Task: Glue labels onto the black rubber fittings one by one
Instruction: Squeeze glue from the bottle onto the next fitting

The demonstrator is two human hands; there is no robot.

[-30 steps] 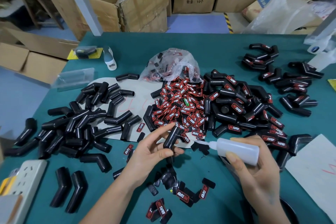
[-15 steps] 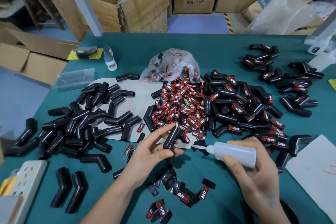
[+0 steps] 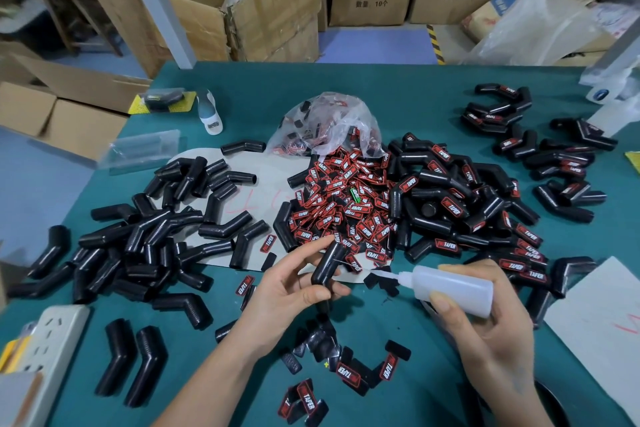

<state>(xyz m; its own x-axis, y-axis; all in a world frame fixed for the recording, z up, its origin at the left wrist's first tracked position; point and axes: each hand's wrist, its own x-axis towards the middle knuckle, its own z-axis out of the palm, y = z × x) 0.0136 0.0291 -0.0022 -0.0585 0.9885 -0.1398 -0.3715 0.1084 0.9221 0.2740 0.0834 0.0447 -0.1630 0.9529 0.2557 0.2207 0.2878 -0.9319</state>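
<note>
**Glue bottle aimed, fitting held up and waiting**

The person stands over a green table (image 3: 433,340) heaped with work. The left hand (image 3: 287,284) holds one black rubber fitting (image 3: 327,263) just above the tabletop, thumb curled across its lower part and fingers wrapped behind it, so the grip is firmly closed on the piece. The fitting's long axis runs steeply, upper end leaning away and slightly to the right, toward the pile of red-and-black labels (image 3: 346,204) in the middle of the table.

The right hand (image 3: 485,329) is clamped round a translucent glue bottle (image 3: 453,288), thumb on the near side and fingers over the top. The bottle lies almost flat, its nozzle (image 3: 388,274) pointing left at the fitting. Nozzle tip and fitting are near but apart; a few loose black pieces lie on the table beneath the gap.

That gap is what matters. The fitting lies directly left of the nozzle, roughly level with it, and its upper side face is turned toward the bottle. As I read it, the next move is short: either hand closes the distance along the bottle's axis so that glue lands on that face. The right hand seems the likelier one to travel.

Unlabelled fittings (image 3: 149,246) are spread to the left, labelled ones (image 3: 485,218) are piled to the right, and a handful of labels (image 3: 349,374) lie close in front of the person. Much of the job looks undone.
</note>
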